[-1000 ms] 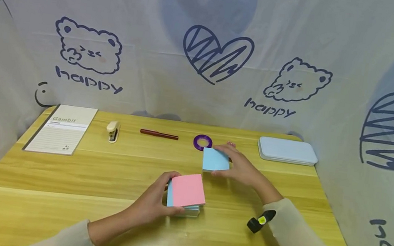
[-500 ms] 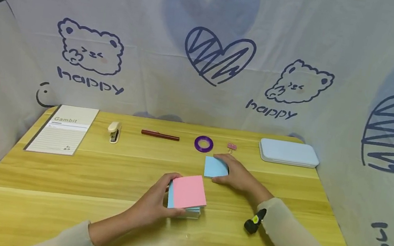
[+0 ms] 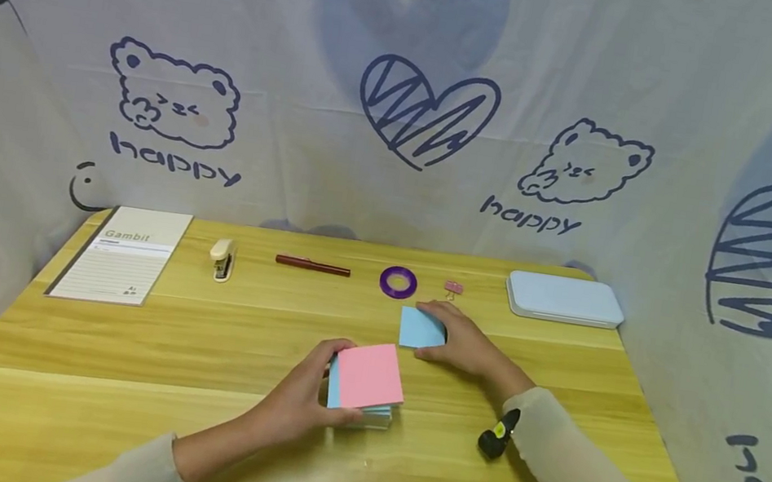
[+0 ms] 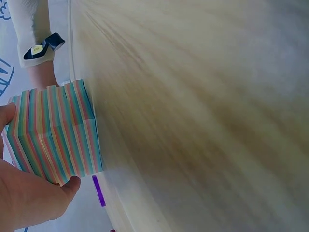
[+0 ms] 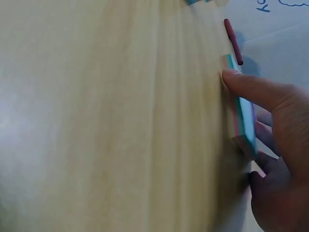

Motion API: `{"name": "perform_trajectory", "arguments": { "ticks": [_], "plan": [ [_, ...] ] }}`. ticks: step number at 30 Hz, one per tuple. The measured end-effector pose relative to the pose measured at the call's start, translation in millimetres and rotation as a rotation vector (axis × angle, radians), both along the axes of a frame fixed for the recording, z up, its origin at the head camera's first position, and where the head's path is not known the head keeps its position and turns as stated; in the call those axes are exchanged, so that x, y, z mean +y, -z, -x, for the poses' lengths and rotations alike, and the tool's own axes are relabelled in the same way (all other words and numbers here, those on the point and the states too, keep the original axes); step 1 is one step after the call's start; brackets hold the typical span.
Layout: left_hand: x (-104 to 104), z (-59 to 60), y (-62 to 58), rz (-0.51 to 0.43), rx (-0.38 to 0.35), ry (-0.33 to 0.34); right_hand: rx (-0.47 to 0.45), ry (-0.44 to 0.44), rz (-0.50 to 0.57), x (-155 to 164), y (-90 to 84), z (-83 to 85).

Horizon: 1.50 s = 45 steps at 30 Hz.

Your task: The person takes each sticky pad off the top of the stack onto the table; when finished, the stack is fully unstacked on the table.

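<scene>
A thick stack of sticky notes point(image 3: 368, 377) with a pink top sheet stands on the wooden table point(image 3: 116, 368). My left hand point(image 3: 329, 381) grips it from the left, thumb on the far edge and fingers on the near edge. The left wrist view shows the stack's striped multicoloured side point(image 4: 58, 133) and that hand point(image 4: 29, 193) under it. Just behind it, a thin pad with a blue top point(image 3: 418, 328) lies flat on the table. My right hand point(image 3: 443, 335) pinches it by its edges. In the right wrist view the thumb point(image 5: 251, 87) presses against the thin pad's edge point(image 5: 240, 108).
Along the back of the table lie a notebook point(image 3: 121, 253), a small stapler point(image 3: 222, 257), a dark red pen point(image 3: 312, 265), a purple tape ring point(image 3: 398, 281), a pink binder clip point(image 3: 453, 288) and a light blue case point(image 3: 563, 297). Printed fabric walls enclose the table on three sides.
My right hand brought the thin blue pad down and a little nearer, onto the table, which uncovered the pink binder clip. The left hand and its stack stayed put.
</scene>
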<state>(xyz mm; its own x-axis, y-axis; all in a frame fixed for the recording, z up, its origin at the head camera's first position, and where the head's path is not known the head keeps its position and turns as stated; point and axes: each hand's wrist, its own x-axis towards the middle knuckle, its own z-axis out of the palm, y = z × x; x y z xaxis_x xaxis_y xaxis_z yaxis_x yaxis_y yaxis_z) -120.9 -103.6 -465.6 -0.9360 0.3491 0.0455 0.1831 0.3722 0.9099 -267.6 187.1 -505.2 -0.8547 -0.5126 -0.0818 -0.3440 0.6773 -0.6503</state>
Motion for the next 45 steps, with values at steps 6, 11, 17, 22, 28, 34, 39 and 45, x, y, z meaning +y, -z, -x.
{"name": "perform_trajectory", "arguments": {
  "ticks": [6, 11, 17, 22, 28, 34, 39, 45],
  "plan": [
    [-1, 0.0, 2.3, 0.008, 0.015, 0.008, 0.009, -0.032, -0.024, -5, -13.6, -5.5],
    [-3, 0.2, 4.4, 0.004, 0.006, 0.015, 0.050, -0.094, -0.015, -10, -35.7, -19.7],
    [-4, 0.1, 6.4, -0.008, 0.018, 0.026, 0.069, -0.171, 0.052, -16, -65.5, -43.9],
    [-4, -0.2, 6.7, -0.002, 0.029, 0.026, 0.062, -0.230, 0.055, -23, -83.7, -65.8],
    [-4, -1.0, 6.4, 0.010, 0.038, 0.027, 0.016, -0.272, 0.047, -36, -89.4, -88.6],
    [-5, -1.2, 6.6, 0.008, 0.044, 0.025, 0.002, -0.280, 0.049, -45, -81.8, -99.3],
    [-4, -1.6, 6.0, 0.012, 0.054, 0.025, 0.048, -0.303, 0.060, -50, -77.1, -102.7],
    [-4, -1.8, 6.3, 0.019, 0.062, 0.019, 0.090, -0.296, 0.071, -53, -75.7, -103.6]
  ]
}}
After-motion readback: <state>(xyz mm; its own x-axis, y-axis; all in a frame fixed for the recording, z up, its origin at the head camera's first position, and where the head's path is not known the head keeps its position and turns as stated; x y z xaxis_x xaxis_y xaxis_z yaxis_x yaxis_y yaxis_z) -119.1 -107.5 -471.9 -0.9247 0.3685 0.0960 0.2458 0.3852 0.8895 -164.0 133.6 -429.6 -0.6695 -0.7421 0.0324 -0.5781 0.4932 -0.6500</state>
